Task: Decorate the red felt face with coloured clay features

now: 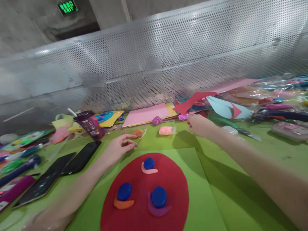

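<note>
A red oval sheet [137, 213] lies on a light green sheet [204, 201] in front of me. On it sit three blue clay discs [159, 196], each with a curved strip of orange, pink or purple clay beside it. My left hand [119, 146] rests on the green sheet's far edge, fingers pinched at an orange clay lump in clear wrap [138, 133]. My right hand [198, 125] reaches farther back, fingers closed at a small magenta clay piece [183, 117]. A pink clay lump [165, 130] and a purple one [157, 120] lie between the hands.
Two dark phones [81, 157] lie at the left beside markers and packets. Coloured paper sheets [146, 114], a maroon box [90, 124], scissors [235, 127] and plastic bags of supplies [282, 97] line the back and right. A perforated metal screen [192, 53] stands behind.
</note>
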The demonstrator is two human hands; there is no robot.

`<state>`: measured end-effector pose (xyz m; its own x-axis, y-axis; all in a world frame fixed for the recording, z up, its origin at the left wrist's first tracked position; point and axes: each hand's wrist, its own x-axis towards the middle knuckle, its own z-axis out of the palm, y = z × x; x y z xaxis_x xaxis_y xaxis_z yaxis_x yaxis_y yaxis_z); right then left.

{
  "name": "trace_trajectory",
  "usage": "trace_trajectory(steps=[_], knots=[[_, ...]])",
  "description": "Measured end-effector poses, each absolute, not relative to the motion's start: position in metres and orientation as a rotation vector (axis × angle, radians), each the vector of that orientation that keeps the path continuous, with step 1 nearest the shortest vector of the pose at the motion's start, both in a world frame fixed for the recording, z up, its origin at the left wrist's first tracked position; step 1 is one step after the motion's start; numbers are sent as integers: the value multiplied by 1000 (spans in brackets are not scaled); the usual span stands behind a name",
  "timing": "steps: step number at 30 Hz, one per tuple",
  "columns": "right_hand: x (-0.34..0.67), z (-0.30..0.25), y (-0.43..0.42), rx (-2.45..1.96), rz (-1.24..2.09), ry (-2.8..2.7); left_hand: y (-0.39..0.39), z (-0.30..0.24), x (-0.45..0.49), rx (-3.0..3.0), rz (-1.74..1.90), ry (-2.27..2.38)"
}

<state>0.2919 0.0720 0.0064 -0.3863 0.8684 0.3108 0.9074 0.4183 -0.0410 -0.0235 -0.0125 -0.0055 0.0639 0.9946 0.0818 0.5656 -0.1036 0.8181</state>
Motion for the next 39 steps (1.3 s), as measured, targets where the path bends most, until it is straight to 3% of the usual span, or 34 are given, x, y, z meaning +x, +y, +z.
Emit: trace_trajectory(steps=[9, 18, 22, 39], knots=[[258, 20, 50, -1181, 52, -2036, -17, -6, -18, 1848, 760, 1604], [213, 7, 13, -835, 1015, -1734, -25, -1, -6, 1497, 997, 1365], [202, 4, -1, -762, 1280, -1657, -31, 0, 1, 1383, 1016, 1312], [201, 4, -3, -757, 1345, -1692, -37, 1, 7, 1449, 941, 1302]])
